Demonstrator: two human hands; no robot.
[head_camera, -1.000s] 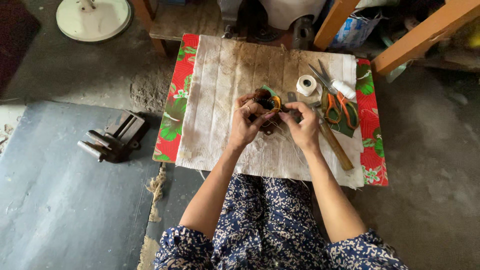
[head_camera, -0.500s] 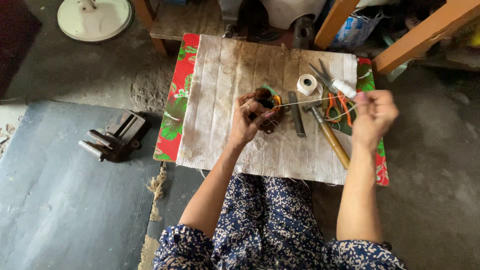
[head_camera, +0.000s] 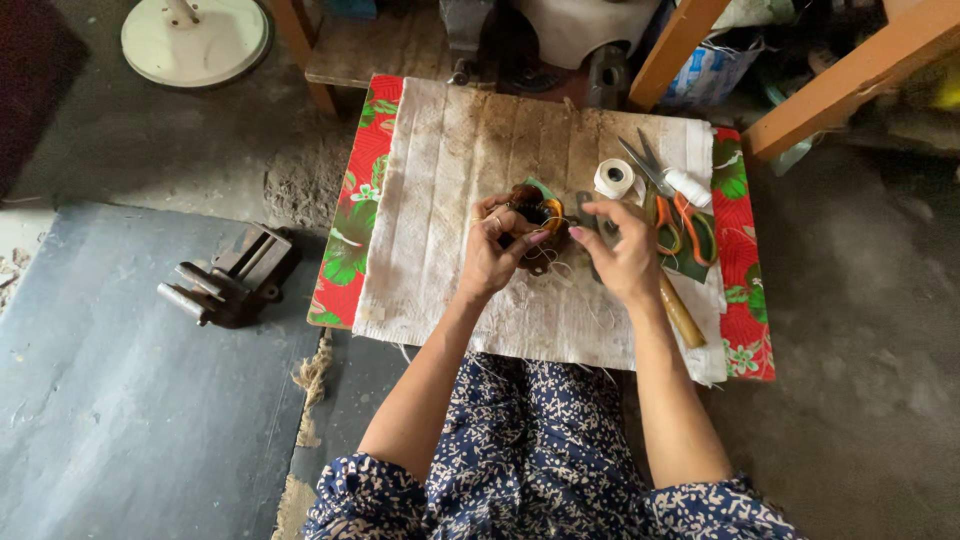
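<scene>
A coarse, matt white woven cloth (head_camera: 470, 200) at the frame's centre lies over a glossy red and green floral oilcloth (head_camera: 355, 210). On its right side sit a spool of white thread (head_camera: 614, 179), metal scissors (head_camera: 660, 195) with smooth orange plastic handles, and a tool's smooth wooden handle (head_camera: 682, 318). At the left, a dull, rusty metal vise (head_camera: 228, 278) rests on rough concrete floor (head_camera: 120, 400).
</scene>
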